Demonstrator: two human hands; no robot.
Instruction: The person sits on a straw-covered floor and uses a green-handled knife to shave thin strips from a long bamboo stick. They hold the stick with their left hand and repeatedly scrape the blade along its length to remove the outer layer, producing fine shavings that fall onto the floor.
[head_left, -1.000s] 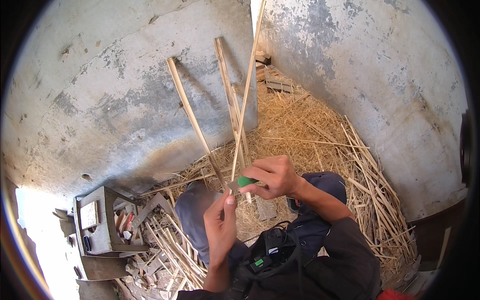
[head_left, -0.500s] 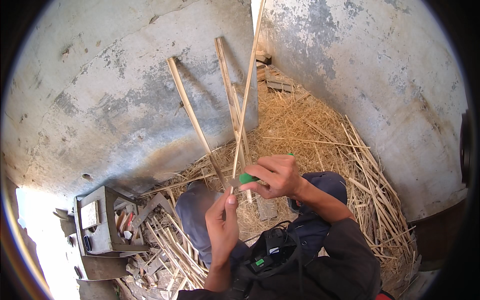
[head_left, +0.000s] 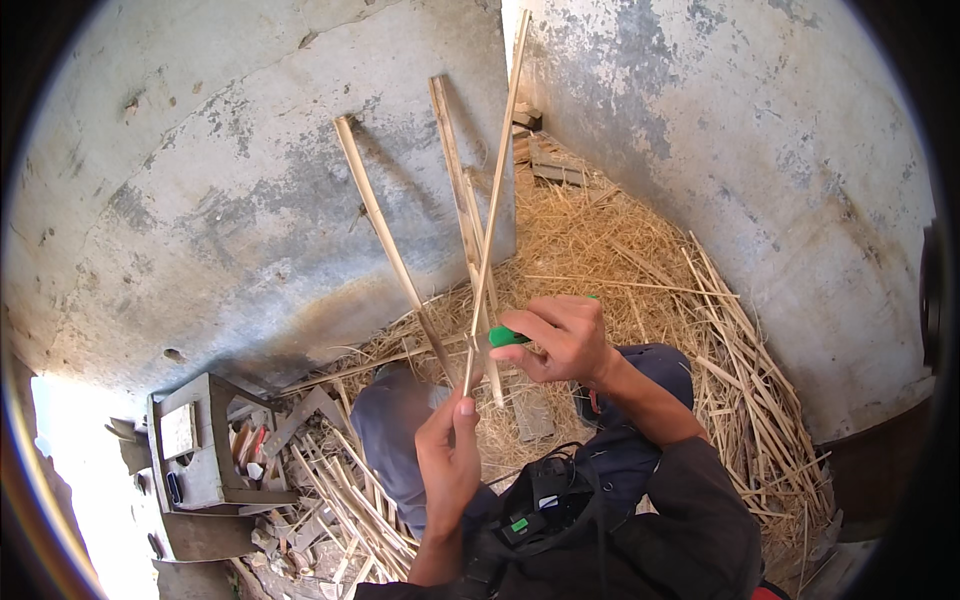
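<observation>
A long, thin strip of pale wood slants up and away from me, and my left hand pinches its near end between thumb and fingers. My right hand is wrapped round the green handle of a knife. Its short blade meets the strip a little above my left thumb; the edge itself is too small to make out. Beyond the hands, several wider wooden strips lean against the left wall, one just left of the held strip.
Straw-like shavings cover the floor, with a heap of thin sticks along the right wall. At left stands a grey wooden box holding small tools, beside more cut sticks. Weathered walls meet ahead.
My right hand with the knife has moved slightly up and right, away from my left thumb. The strip has shifted toward me, so its far end now shows.
</observation>
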